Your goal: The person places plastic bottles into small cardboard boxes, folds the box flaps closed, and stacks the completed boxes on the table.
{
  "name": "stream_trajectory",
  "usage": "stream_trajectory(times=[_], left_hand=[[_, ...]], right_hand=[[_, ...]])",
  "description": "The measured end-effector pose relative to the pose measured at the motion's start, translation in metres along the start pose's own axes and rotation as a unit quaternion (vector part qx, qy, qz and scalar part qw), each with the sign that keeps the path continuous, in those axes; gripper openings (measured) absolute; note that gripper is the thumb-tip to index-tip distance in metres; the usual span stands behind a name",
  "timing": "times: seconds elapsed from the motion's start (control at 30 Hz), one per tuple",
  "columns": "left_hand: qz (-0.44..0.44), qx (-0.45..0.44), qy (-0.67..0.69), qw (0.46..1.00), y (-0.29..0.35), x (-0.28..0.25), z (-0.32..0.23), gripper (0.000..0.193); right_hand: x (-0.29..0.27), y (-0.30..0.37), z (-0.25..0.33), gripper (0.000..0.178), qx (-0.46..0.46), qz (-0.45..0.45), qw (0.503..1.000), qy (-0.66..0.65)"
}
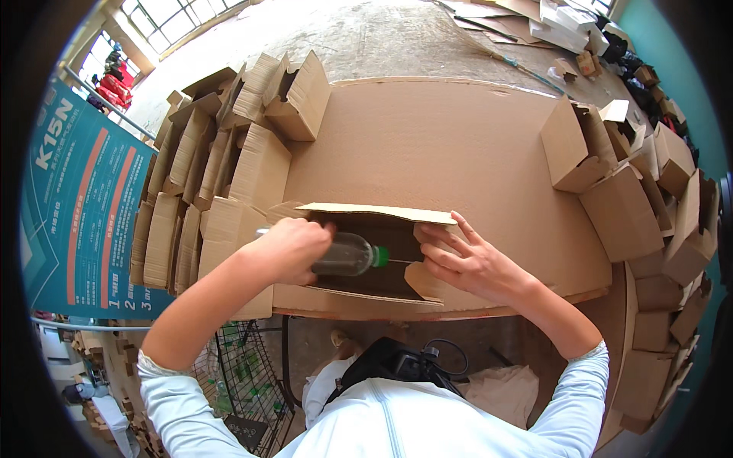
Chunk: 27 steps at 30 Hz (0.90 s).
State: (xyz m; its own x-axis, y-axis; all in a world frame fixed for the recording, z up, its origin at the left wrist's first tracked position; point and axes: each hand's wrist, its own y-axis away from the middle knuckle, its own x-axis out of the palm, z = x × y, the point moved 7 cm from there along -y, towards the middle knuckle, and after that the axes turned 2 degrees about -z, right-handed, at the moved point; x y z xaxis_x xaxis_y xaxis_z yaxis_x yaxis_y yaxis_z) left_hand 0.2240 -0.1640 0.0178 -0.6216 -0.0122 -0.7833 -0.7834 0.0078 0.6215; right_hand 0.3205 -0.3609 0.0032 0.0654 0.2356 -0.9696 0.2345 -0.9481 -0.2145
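A brown cardboard box (366,293) lies near the table's front edge, its open side facing me. My left hand (294,246) is closed round a clear plastic bottle (343,254), slightly blurred. The bottle lies sideways in the box opening, its green cap (379,256) pointing right. From the cap a thin pale line runs right; I cannot tell what it is. My right hand (475,259) grips the right end of the box, thumb side at the upper edge and fingers by the flaps.
Open cardboard boxes (259,164) stand stacked on the left, and more boxes (622,214) on the right. The table is covered with a cardboard sheet (427,145). Below the left side is a black wire basket (248,374) with green-capped bottles. A blue printed banner (84,206) hangs at far left.
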Motion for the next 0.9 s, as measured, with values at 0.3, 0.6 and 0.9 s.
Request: stream_trajectory(times=[0.3,0.6,0.9], left_hand=[[0.011,0.078,-0.023,0.997,-0.109,0.037,-0.027,0.046],[0.043,0.086,0.230,0.968,-0.055,-0.006,-0.016,0.039],[-0.450,0.005,0.184,0.874,0.062,0.020,-0.036,0.041]], right_hand=[[0.010,0.010,-0.002,0.027,-0.042,-0.087,0.994,-0.049],[-0.002,0.001,-0.022,0.030,0.019,-0.118,0.989,-0.091],[-0.081,-0.049,0.016,0.048,0.132,-0.157,0.941,-0.271]])
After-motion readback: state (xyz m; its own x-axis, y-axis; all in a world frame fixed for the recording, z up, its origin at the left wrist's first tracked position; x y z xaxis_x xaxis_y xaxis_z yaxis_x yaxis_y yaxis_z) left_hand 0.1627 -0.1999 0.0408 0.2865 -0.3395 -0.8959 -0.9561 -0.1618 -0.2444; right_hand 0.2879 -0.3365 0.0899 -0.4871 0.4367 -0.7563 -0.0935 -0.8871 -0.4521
